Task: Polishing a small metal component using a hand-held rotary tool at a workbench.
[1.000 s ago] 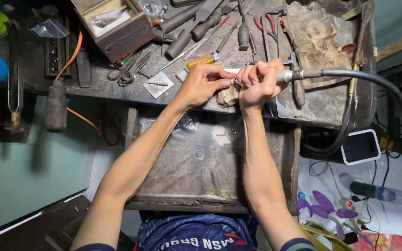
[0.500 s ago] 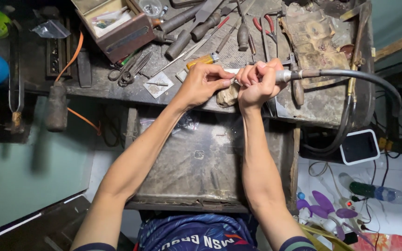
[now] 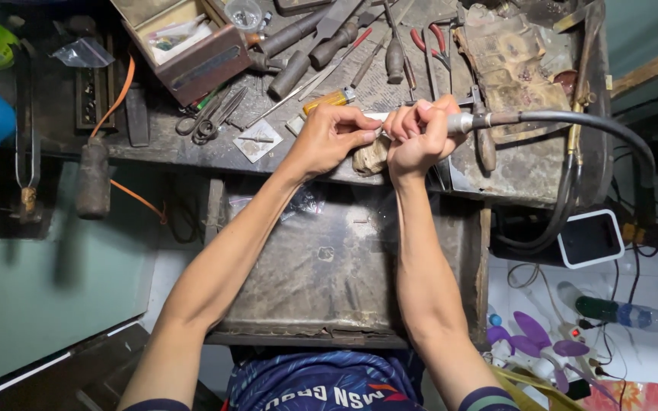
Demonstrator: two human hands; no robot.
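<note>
My right hand [image 3: 419, 135] grips the metal handpiece [image 3: 462, 122] of a rotary tool, whose black flexible shaft [image 3: 573, 120] arcs off to the right. My left hand [image 3: 327, 137] is pinched on a small workpiece right beside the tool's tip; the piece is too small and too covered by fingers to make out. Both hands rest over a worn wooden bench pin [image 3: 371, 156] at the front edge of the dark workbench [image 3: 192, 148].
Files, pliers [image 3: 432, 42], scissors [image 3: 207, 122] and a yellow-handled screwdriver [image 3: 329, 99] litter the bench behind my hands. A wooden box [image 3: 184, 46] sits at back left. Below hangs a metal catch tray [image 3: 329, 266]. Bottles and cables lie on the floor at right.
</note>
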